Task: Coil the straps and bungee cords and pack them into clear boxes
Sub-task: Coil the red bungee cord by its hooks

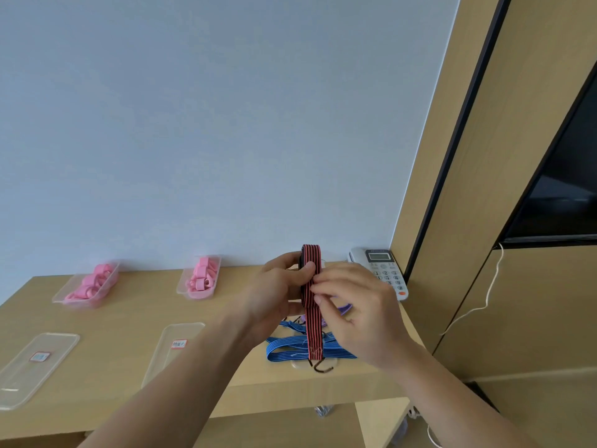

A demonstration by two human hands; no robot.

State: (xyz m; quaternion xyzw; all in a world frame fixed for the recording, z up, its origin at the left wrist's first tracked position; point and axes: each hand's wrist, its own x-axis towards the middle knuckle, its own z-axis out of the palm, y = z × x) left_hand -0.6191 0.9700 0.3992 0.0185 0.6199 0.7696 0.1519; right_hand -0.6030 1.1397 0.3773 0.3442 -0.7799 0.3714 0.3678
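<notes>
A red-and-black striped bungee cord (314, 328) is held upright above the wooden table (106, 321), partly wound into a coil at its top. My left hand (281, 295) grips the coil, thumb across it. My right hand (358, 313) pinches the flat band just below the coil. The loose tail hangs down and ends in a dark metal hook (322, 367). Under it a blue striped bungee cord (292, 347) and a purple cord (343, 308) lie on the table.
Two clear boxes (84, 282) (200, 279) at the back hold pink coiled straps. Two clear lids or boxes with red-edged labels (34, 363) (176, 344) lie nearer me. A white desk telephone (384, 270) stands at the back right beside a wooden cabinet (517, 286).
</notes>
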